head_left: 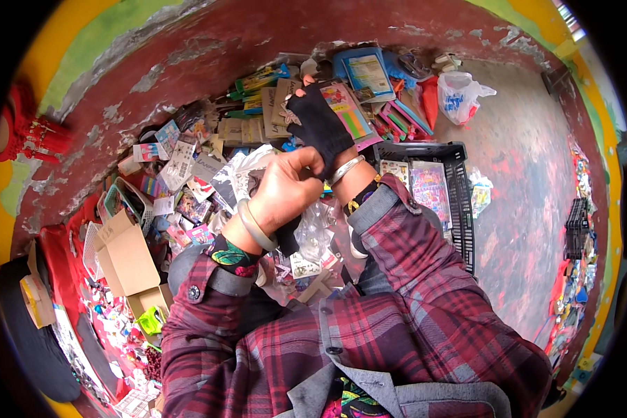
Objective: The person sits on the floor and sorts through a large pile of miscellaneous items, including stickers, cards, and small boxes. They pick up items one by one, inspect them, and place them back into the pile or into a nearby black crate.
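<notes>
Pinching one black glove at 12 o'clock

Head view: pinching it near the wrist with the left hand; wearing it on the right hand—cannot tell whether holding anything there. Counting two bangles, one large black crate at 3, one cardboard box toward 8, one white bag at 2—and blocking part of the packets with plaid sleeves.

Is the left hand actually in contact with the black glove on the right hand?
Touching. The head view shows the left hand with its thumb and curled fingers pinching the black glove at its wrist edge.
</notes>
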{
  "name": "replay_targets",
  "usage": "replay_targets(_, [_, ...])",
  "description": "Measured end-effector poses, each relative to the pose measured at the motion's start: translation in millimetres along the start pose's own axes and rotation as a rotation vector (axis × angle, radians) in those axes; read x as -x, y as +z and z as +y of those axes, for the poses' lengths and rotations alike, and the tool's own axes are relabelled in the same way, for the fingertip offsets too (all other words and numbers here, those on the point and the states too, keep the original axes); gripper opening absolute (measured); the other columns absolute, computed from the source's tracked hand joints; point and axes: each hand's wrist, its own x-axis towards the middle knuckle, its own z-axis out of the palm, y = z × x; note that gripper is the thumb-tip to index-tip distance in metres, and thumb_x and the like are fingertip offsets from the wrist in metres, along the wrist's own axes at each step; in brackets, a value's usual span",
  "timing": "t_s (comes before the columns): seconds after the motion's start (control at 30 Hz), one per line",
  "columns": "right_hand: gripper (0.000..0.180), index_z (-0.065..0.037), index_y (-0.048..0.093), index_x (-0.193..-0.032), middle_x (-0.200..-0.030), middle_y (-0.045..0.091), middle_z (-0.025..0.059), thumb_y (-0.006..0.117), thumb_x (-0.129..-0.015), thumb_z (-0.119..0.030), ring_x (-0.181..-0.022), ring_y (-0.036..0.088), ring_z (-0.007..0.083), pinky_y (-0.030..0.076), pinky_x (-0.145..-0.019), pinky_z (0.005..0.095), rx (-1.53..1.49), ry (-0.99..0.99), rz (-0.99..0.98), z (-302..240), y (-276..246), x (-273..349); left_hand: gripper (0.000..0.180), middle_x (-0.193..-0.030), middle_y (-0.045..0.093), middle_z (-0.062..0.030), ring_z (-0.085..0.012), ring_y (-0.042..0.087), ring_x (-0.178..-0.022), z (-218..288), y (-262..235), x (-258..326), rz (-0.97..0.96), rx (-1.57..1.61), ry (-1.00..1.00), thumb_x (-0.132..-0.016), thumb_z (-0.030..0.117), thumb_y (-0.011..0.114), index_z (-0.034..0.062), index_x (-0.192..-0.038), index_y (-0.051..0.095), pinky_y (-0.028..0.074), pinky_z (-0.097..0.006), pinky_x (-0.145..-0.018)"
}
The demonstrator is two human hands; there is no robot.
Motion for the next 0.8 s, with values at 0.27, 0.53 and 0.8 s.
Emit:
replay_targets(0.27, [0.046,-0.006,0.049,-0.122,-0.131,0.044,0.0165,0.060,-0.078,-0.011,-0.118,0.048,0.0315,0.043,-0.092,0.0343,-0.136,0.095,-0.173,30.2,-10.4,4.1,0.011,-0.062,0.045,-0.0023,-0.0092,0.043,-0.058,-10.9,9.5,0.6,-0.070,-0.310,0.197,-0.063,-0.004,0.056,0.0006,-0.071,0.049,0.037,-0.027,-0.051])
replay_targets(0.53, [0.035,-0.008,0.061,-0.107,-0.115,0.056,0.0162,0.050,-0.075,-0.015,-0.100,0.056,0.0326,0.045,-0.086,0.0384,0.682,0.042,0.163,32.3,-16.0,-7.3,0.022,-0.071,0.054,-0.0024,-0.0070,0.043,-0.049,-0.6,-3.3,-9.7,0.314,-0.667,0.447,-0.072,0.005,0.065,0.0028,-0.093,0.058,0.035,-0.024,-0.046])
replay_targets(0.8, [0.034,-0.007,0.057,-0.106,-0.112,0.056,0.0189,0.054,-0.075,-0.021,-0.105,0.053,0.0344,0.046,-0.081,0.0417,1.087,0.039,0.049,-18.4,-4.9,-4.1,0.020,-0.080,0.055,-0.0082,-0.0178,0.048,-0.051,-12.3,-4.1,-12.5,0.423,-0.832,0.471,-0.070,0.000,0.061,0.0035,-0.088,0.056,0.042,-0.030,-0.052])
